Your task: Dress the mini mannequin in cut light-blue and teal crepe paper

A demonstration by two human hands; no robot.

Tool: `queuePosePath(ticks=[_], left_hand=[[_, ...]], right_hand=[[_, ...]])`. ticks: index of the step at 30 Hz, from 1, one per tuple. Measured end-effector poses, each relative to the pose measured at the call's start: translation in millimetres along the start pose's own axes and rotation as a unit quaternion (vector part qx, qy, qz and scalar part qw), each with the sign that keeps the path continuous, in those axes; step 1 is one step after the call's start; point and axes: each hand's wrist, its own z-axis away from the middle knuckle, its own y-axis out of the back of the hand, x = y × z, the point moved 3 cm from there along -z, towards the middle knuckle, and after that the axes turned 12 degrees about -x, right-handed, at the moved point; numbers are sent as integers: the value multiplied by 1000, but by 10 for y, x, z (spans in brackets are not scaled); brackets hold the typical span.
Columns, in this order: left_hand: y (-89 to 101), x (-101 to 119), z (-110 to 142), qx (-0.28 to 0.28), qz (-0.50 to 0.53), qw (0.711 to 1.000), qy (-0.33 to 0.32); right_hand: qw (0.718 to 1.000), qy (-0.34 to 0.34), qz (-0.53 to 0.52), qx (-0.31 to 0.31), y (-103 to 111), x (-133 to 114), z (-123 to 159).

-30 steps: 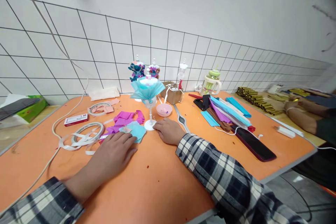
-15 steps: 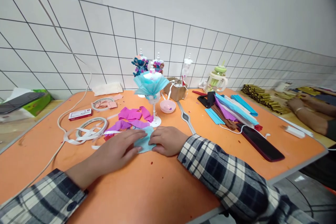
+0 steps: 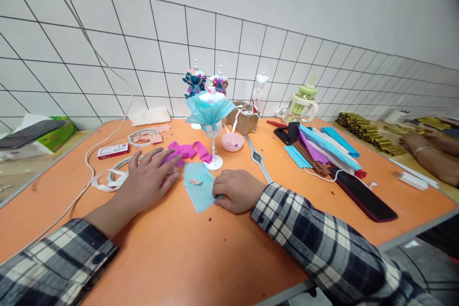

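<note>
Here's the right hand [image 3: 236,191], low on the table [image 3: 172,258] just on the near side of the dress stand [image 3: 210,111], thumb and fingers bent together, seemingly pinching the right-hand edge of a blue sheet [image 3: 199,196]. That sheet lies flat, directly nearer than the dress stand's foot, with a pale scrap [image 3: 195,182] on top. It looks thin, light and limp, almost see-through, so I'd expect it to crease or tear under a hard tug; a soft pinch at a corner or edge, the other palm steadying the middle, ought to suit it. Over to the left hand [image 3: 148,179], left of the dress stand and nearer: fingers spread, nothing visible in its grasp, fingertips by the magenta strips [image 3: 182,149]; whether they touch, I can't tell. Farther left of the dress stand, part of a tape roll [image 3: 114,173] peeks from behind that hand, a red-and-white box [image 3: 113,151] beyond it. Just right of the dress stand sits a pink bowl [image 3: 232,146]; behind that, a cardboard box [image 3: 245,123]. Well right of the dress stand there's a coloured bundle [image 3: 322,146], with a phone [image 3: 362,196] on its near side and a bottle [image 3: 301,105] behind. Farthest right, a co-worker's hand [image 3: 412,142], apart from all this.
</note>
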Motion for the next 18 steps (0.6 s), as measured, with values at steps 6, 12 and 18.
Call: queuePosePath(ticks=[6, 12, 18], left_hand=[[135, 399, -3, 7, 37, 996, -84], [86, 300, -53, -39, 46, 998, -30], [105, -48, -58, -61, 57, 992, 95]], right_hand=[[1000, 23, 4, 0, -21, -35, -9], [1000, 25, -9, 0, -15, -29, 3], [1000, 20, -22, -5, -7, -25, 12]])
